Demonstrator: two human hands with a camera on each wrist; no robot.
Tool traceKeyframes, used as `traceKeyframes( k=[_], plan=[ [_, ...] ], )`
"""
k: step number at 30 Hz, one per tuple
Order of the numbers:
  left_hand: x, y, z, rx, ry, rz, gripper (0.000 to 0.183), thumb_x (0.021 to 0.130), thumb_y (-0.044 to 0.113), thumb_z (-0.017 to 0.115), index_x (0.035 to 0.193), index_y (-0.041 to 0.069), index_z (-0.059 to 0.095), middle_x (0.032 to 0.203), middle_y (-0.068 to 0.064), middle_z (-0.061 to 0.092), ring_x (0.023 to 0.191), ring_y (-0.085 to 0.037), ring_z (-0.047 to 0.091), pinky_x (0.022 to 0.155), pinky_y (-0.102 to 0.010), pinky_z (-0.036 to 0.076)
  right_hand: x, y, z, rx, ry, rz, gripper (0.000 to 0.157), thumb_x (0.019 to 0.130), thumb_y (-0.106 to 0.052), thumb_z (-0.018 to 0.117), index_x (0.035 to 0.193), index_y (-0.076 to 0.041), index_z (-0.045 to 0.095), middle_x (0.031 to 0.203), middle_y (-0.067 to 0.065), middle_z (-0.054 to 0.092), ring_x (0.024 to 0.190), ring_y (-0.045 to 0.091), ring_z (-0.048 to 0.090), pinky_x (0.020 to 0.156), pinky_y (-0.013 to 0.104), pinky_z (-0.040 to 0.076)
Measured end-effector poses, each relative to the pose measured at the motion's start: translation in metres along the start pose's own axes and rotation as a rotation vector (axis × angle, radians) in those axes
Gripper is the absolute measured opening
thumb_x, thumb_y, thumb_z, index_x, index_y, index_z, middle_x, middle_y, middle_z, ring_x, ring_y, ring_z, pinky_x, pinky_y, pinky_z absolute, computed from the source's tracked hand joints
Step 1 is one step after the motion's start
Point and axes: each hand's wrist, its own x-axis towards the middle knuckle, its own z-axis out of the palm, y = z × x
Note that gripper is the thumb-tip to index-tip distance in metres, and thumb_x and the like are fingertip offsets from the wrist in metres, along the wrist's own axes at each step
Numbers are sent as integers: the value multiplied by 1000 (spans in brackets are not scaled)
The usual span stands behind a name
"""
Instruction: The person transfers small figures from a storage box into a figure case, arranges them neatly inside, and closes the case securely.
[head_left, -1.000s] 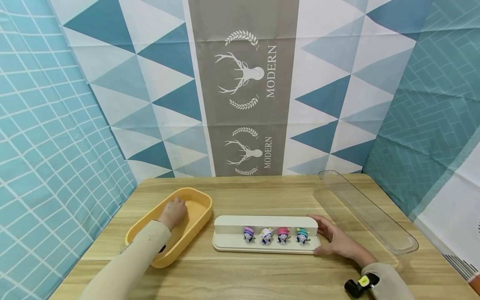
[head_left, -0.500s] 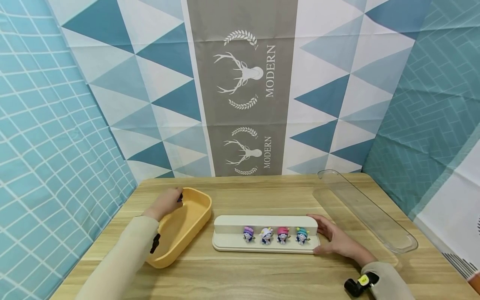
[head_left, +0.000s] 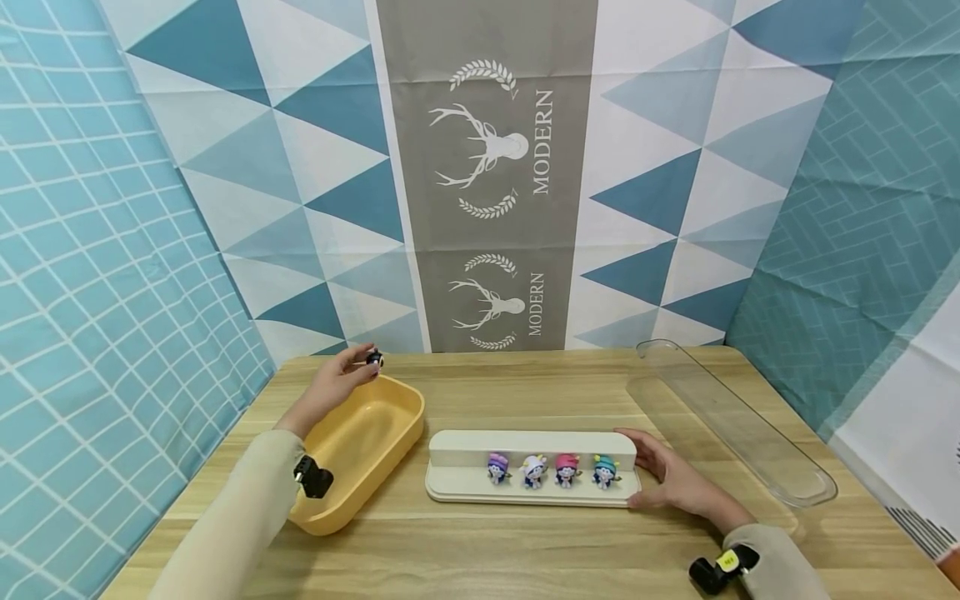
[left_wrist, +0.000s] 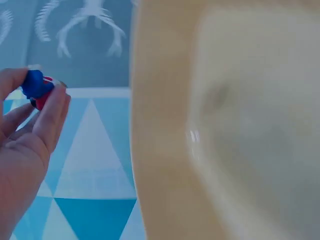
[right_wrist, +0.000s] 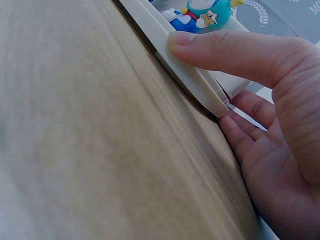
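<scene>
Above the far end of the orange tray (head_left: 392,457), my left hand (head_left: 328,388) pinches a small figurine (head_left: 375,358). The left wrist view shows this figurine (left_wrist: 38,89) as blue and red, between thumb and fingers. My right hand (head_left: 670,482) grips the right end of a cream display stand (head_left: 456,480). Its thumb (right_wrist: 212,50) lies over the stand's front edge, with fingers at the end. Several figurines stand in a row on the stand, among them a purple-hatted one (head_left: 497,468) at the left and a teal-hatted one (head_left: 604,472) nearest my right hand.
A long clear plastic cover (head_left: 738,425) lies at a slant on the right of the wooden table (head_left: 525,550). Patterned cloth (head_left: 491,208) hangs behind the table. A black wrist camera (head_left: 313,477) on the left sleeve overlaps the orange tray.
My left hand has come up out of the orange tray and moved towards its far end, bringing a figurine with it. My right hand and the stand have stayed in place.
</scene>
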Motion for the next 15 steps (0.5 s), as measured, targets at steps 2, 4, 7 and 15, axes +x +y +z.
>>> traceKeyframes(
  k=[2, 4, 7, 15],
  plan=[
    [1, 4, 1, -165, -5, -9, 58, 105, 13, 50, 153, -8, 25, 144, -33, 40, 120, -27, 57, 100, -37, 48, 0, 0, 0, 3, -4, -3, 98, 73, -2, 86, 150, 7, 27, 147, 35, 31, 126, -5, 45, 101, 10, 33],
    [0, 7, 3, -292, -5, -14, 56, 106, 11, 46, 154, -6, 21, 150, -33, 32, 116, -14, 58, 100, -31, 47, 0, 1, 0, 4, -9, -7, 98, 73, -1, 85, 150, 8, 26, 147, 36, 30, 126, -5, 45, 102, 11, 33],
    [0, 13, 7, -464, -19, -6, 55, 107, 4, 41, 154, -8, 16, 153, -33, 23, 109, -2, 58, 100, -25, 46, 0, 0, 0, 3, -12, -10, 98, 73, -1, 85, 150, 8, 26, 147, 36, 30, 126, -5, 45, 102, 11, 33],
    [-2, 28, 24, -782, -74, -10, 59, 105, -6, 32, 157, -2, 6, 157, -28, 9, 111, -7, 59, 102, -26, 44, 1, -1, 0, 4, -2, 10, 97, 73, -2, 86, 150, 7, 27, 147, 35, 31, 125, -6, 45, 101, 10, 33]
  ],
)
